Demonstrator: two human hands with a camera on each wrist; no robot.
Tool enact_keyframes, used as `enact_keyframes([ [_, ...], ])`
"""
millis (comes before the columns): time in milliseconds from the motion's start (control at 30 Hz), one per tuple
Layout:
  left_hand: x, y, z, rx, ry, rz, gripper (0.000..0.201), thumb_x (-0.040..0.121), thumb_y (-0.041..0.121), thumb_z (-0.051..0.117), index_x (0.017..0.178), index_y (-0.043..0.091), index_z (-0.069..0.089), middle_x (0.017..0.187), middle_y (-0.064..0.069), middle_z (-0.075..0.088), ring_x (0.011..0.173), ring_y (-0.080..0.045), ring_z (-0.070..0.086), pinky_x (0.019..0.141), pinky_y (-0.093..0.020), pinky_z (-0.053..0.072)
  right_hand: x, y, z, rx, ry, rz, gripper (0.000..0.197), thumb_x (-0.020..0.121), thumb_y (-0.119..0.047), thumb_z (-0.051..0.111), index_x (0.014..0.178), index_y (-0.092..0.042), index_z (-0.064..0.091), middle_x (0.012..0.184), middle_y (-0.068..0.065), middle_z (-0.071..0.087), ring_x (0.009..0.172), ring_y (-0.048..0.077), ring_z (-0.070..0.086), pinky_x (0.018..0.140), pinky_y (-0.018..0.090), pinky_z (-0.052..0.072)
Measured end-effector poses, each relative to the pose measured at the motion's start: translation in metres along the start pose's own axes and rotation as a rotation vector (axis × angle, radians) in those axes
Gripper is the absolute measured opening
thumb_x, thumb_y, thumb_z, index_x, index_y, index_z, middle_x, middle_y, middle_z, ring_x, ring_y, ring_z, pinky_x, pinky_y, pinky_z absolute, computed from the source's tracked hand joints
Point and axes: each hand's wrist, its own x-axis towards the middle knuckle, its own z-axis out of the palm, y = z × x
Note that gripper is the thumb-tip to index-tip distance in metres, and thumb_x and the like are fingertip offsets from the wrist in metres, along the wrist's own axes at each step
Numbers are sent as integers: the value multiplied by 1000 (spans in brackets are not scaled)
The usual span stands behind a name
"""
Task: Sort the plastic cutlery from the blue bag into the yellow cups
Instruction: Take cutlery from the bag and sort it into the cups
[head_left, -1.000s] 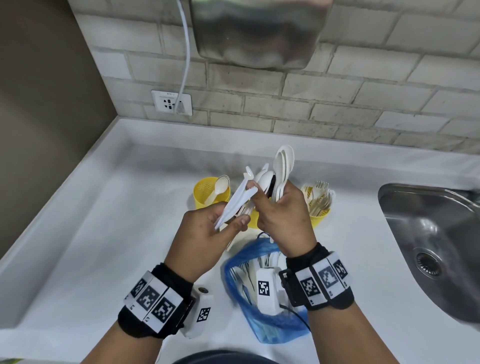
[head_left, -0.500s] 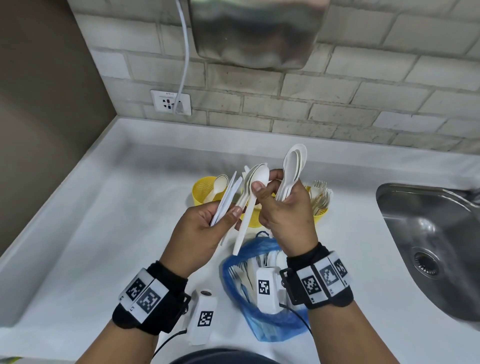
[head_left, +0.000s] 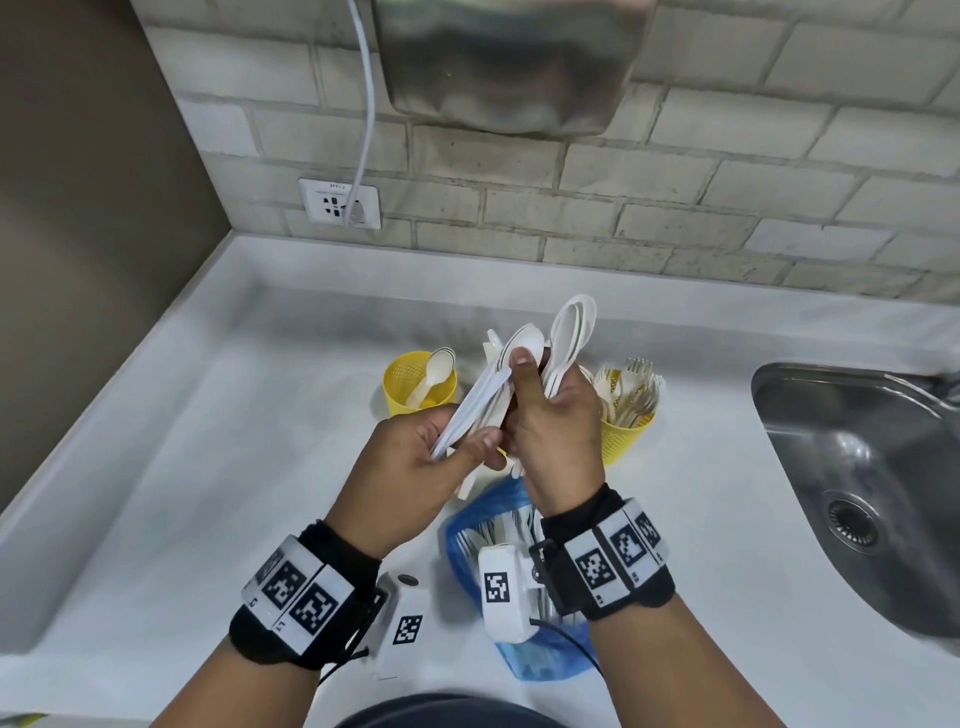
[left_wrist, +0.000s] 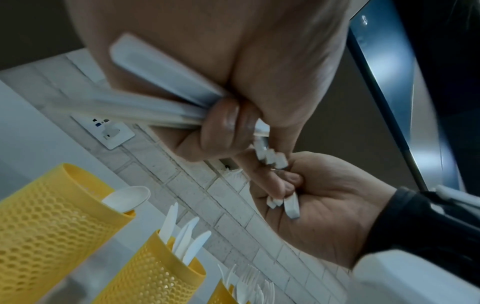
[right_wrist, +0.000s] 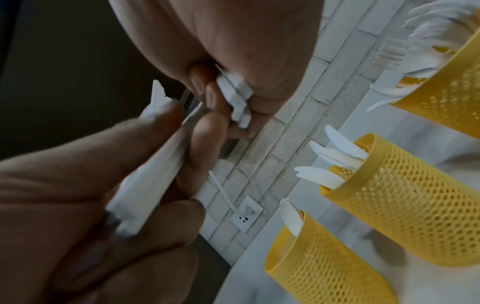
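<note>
Right now the left hand (head_left: 410, 457) is curling its grip around a bundle of white knives (head_left: 470, 410), thumb pressing them against the fingers, with the blades slanting up toward one o'clock. Just beside it, touching at the knuckles, the right hand (head_left: 558, 426) is clamping a cluster of white spoons (head_left: 569, 332) in its curled grip, bowls sticking up at twelve o'clock; its thumb (head_left: 522, 364) is pressing on another spoon bowl (head_left: 524, 340) lying against the knife bundle. From the left wrist view the spoon handle ends (left_wrist: 285, 203) are poking out under the right hand's curled fingers.

Behind the hands, three yellow mesh cups are standing on the white bench (head_left: 208, 467). The left cup (head_left: 415, 384), at eleven o'clock from the hands, is holding a spoon. The middle cup (right_wrist: 400, 197) is holding knives and is mostly hidden behind the hands in the head view. The right cup (head_left: 626, 436), at two o'clock, is crowded with forks (head_left: 631, 389).

Below the right wrist, at six o'clock, the blue bag (head_left: 467, 551) is lying open on the bench with more white cutlery showing inside. A steel sink (head_left: 857, 467) is sitting at three o'clock, and a wall socket (head_left: 340, 202) with a white cable is showing at eleven o'clock on the brick wall.
</note>
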Motion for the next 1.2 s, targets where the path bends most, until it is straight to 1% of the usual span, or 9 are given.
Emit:
enact_keyframes([
  [167, 0, 1, -4, -33, 14, 16, 23, 101, 15, 62, 86, 15, 78, 78, 8, 78, 68, 2, 67, 69, -6, 43, -9, -10, -2, 191, -187, 80, 19, 101, -16, 63, 86, -5, 61, 54, 7, 51, 35, 12, 43, 37, 19, 34],
  [433, 0, -1, -6, 35, -27, 14, 19, 103, 25, 59, 96, 20, 77, 84, 5, 76, 73, -5, 65, 75, -15, 48, -7, -4, -4, 144, -188, 148, 22, 105, -23, 56, 89, -11, 64, 64, 15, 54, 44, 21, 43, 43, 28, 35],
  [500, 1, -2, -6, 32, -4, -14, 18, 104, 29, 57, 111, 32, 73, 95, 14, 76, 84, 1, 67, 80, -16, 49, -3, -4, -7, 181, -116, 146, 20, 106, -21, 53, 95, -7, 62, 71, 13, 61, 49, 20, 52, 47, 30, 41],
  [567, 3, -3, -7, 18, 35, -91, 21, 107, 27, 50, 110, 34, 70, 95, 15, 74, 72, 3, 61, 69, -21, 45, 4, -7, -15, 289, -72, 205, 20, 107, -21, 51, 96, -7, 60, 75, 9, 66, 61, 19, 62, 59, 32, 51],
  [667, 7, -5, -10, -88, 62, -212, 30, 107, 23, 39, 95, 20, 67, 83, 9, 62, 66, -21, 43, 54, -24, 32, 15, -9, -31, 452, -63, 238, 27, 108, -21, 47, 88, -8, 61, 71, 12, 64, 74, 33, 69, 81, 49, 57],
  [767, 12, -5, -10, -205, 59, -289, 37, 107, 24, 34, 89, 18, 65, 68, 7, 46, 58, -13, 35, 47, -18, 26, 20, -10, -42, 501, -31, 182, 29, 108, -21, 47, 82, -13, 55, 64, 9, 49, 53, 26, 54, 64, 42, 55],
  [900, 17, 0, -3, -232, -17, -269, 29, 107, 17, 31, 86, 14, 51, 63, 8, 38, 49, -7, 30, 44, -16, 25, 17, -10, -47, 356, -3, 98, 33, 105, -22, 58, 74, -19, 47, 55, 0, 26, 42, 14, 25, 44, 24, 30],
  [1033, 20, 4, 5, -253, -135, -286, 24, 107, 19, 32, 88, 15, 48, 67, 4, 33, 52, -9, 24, 46, -21, 20, 4, -17, -41, 153, -140, 73, 20, 98, -26, 68, 84, -13, 62, 48, -5, 30, 39, 13, 23, 43, 21, 26],
  [1200, 23, 7, 14, -247, -238, -236, 24, 111, 21, 33, 111, 3, 48, 69, 1, 29, 49, -6, 25, 44, -16, 23, 2, -18, -34, -17, -256, 4, 33, 89, -27, 78, 81, 3, 67, 56, 14, 38, 41, 17, 29, 42, 26, 27],
])
